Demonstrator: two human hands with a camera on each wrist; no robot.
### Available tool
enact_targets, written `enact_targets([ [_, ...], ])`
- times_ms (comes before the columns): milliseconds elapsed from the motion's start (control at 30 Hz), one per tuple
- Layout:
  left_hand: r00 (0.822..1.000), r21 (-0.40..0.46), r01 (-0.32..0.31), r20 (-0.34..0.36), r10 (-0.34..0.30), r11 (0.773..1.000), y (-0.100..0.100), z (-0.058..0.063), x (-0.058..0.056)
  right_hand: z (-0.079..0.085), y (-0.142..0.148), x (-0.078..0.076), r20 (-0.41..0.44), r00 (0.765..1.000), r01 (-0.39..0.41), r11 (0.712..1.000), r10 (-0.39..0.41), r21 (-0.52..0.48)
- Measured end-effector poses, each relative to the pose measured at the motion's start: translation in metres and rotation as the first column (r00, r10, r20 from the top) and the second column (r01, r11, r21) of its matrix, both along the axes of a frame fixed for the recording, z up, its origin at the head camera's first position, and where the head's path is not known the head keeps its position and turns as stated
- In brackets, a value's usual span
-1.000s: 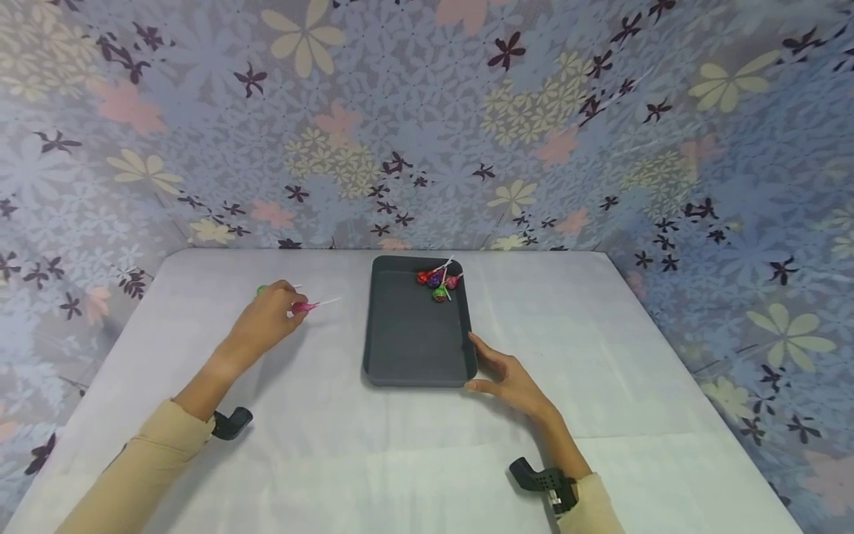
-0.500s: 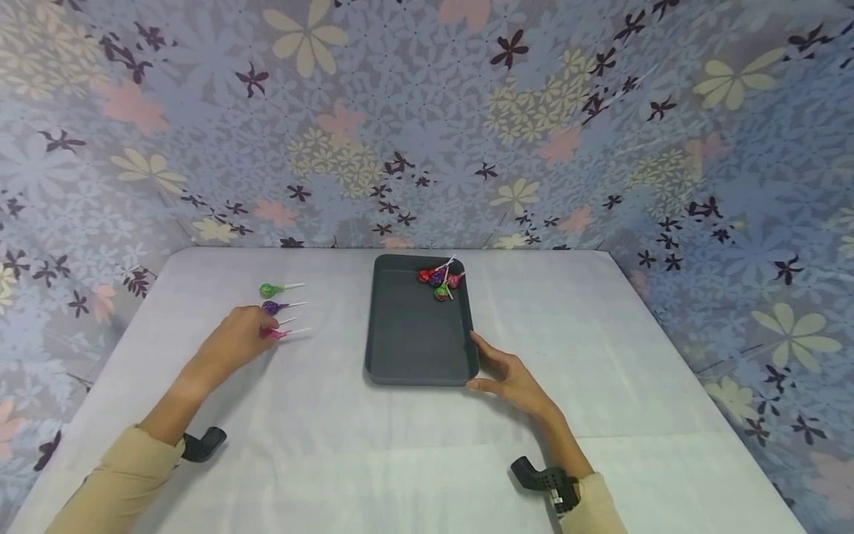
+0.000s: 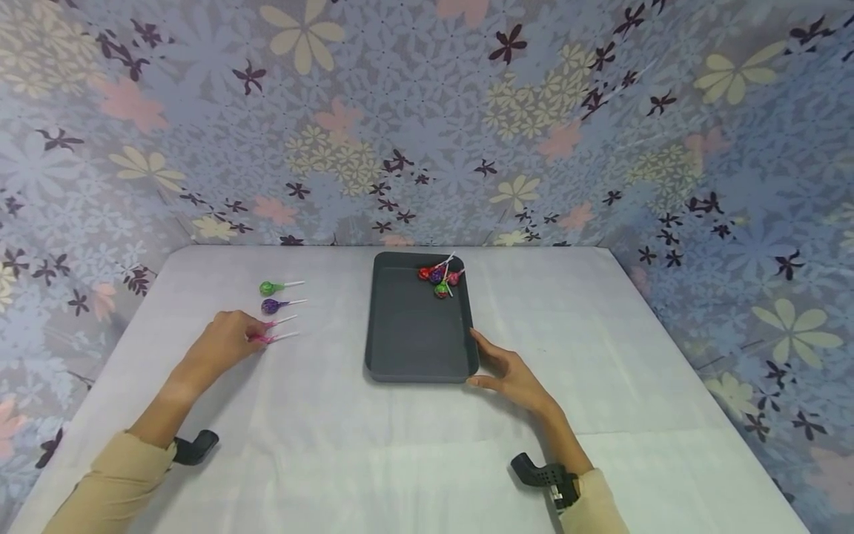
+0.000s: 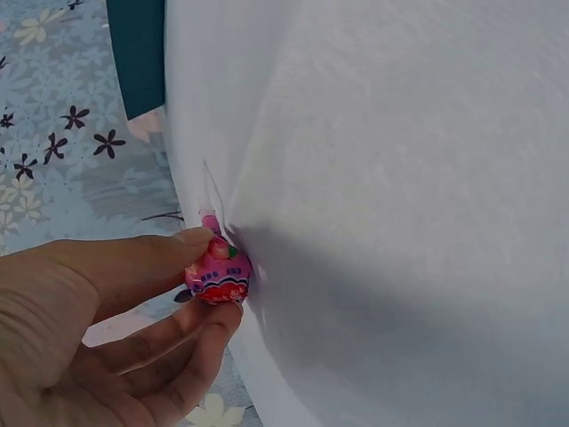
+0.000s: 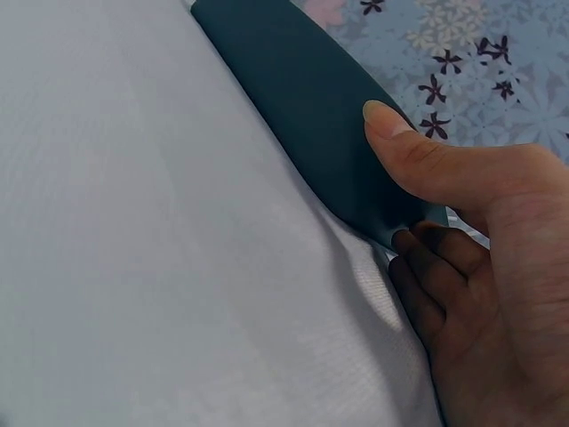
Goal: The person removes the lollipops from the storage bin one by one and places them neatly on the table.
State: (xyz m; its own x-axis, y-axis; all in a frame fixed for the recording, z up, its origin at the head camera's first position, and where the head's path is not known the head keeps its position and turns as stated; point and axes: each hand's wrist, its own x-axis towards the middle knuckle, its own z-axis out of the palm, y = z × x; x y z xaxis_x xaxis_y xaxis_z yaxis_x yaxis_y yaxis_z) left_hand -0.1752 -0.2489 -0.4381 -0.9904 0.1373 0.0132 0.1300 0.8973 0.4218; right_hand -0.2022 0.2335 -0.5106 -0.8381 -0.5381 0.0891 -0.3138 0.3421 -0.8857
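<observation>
My left hand (image 3: 225,343) pinches a pink-wrapped lollipop (image 4: 220,272) between thumb and fingertips, close over the white tabletop, its stick pointing right in the head view. Just behind it lies another pink lollipop (image 3: 272,323), its head hidden by my fingers. Farther back in the same column are a purple lollipop (image 3: 270,306) and a green lollipop (image 3: 268,288), sticks also to the right. My right hand (image 3: 510,380) holds the near right corner of a dark grey tray (image 3: 419,334), thumb at the front and fingers along the side.
Several lollipops (image 3: 441,289) in red, purple, green and pink wrappers are bunched in the tray's far right corner. A white cloth (image 3: 373,475) covers the table. Flower-patterned fabric (image 3: 427,133) rises behind and at both sides.
My left hand has moved left and toward the near side with the pink lollipop, uncovering the green and purple ones. The right hand stays at the tray corner.
</observation>
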Motion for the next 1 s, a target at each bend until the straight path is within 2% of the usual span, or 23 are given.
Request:
enact_targets([
  [200, 1.000, 0.001, -0.011, 0.009, 0.011, 1.000, -0.001, -0.003, 0.000, 0.000, -0.001, -0.001, 0.001, 1.000, 0.005, 1.000, -0.005, 0.006],
  [567, 1.000, 0.007, -0.023, 0.022, 0.023, 1.000, 0.001, 0.000, -0.001, 0.004, 0.000, 0.000, -0.005, 1.000, 0.000, 1.000, 0.000, 0.008],
  [833, 0.999, -0.004, -0.043, 0.023, 0.043, 0.999, 0.001, 0.010, 0.004, 0.003, 0.001, -0.001, 0.005, 1.000, 0.013, 1.000, -0.013, 0.014],
  [1000, 0.998, -0.030, -0.063, -0.027, 0.062, 0.998, 0.006, 0.018, 0.005, 0.001, 0.000, 0.000, 0.009, 1.000, 0.008, 1.000, -0.008, 0.009],
])
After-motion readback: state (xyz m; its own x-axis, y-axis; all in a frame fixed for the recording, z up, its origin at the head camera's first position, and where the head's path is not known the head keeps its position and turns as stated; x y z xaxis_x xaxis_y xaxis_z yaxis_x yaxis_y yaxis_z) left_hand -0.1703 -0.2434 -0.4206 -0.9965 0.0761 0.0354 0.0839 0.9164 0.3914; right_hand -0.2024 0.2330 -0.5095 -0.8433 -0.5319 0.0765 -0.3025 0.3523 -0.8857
